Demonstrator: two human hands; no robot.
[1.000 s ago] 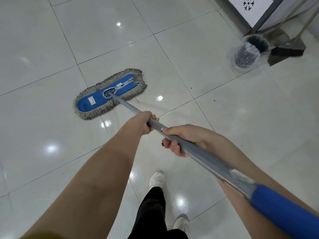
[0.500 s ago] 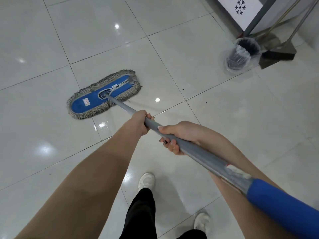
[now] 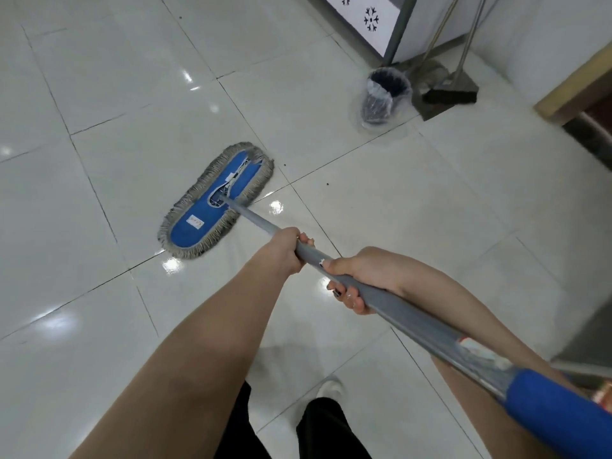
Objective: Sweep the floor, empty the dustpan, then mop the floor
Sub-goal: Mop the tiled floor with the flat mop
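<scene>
Mopping stage, sweeping apparently done: flat mop (image 3: 215,202) at frame centre-left on floor tiles (image 3: 430,210), left hand (image 3: 284,251) and right hand (image 3: 357,276) both clasped round its handle (image 3: 414,321); dustpan (image 3: 430,109) and bin (image 3: 385,94) parked upper right

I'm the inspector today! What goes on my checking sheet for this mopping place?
Surface: glossy white tile floor, dark grout lines, light glints.
Job's things: blue mop head with grey fringe lies flat on the floor; grey mop handle has a blue grip; dustpan and broom stand beside the bin.
Clutter: two small dark specks to the right of the mop head.
Hands: left hand grips the handle lower down; right hand grips it just above.
Cables: nothing seen.
Surroundings: plastic-lined bin, white panel with snowflake cut-outs, wooden edge.
</scene>
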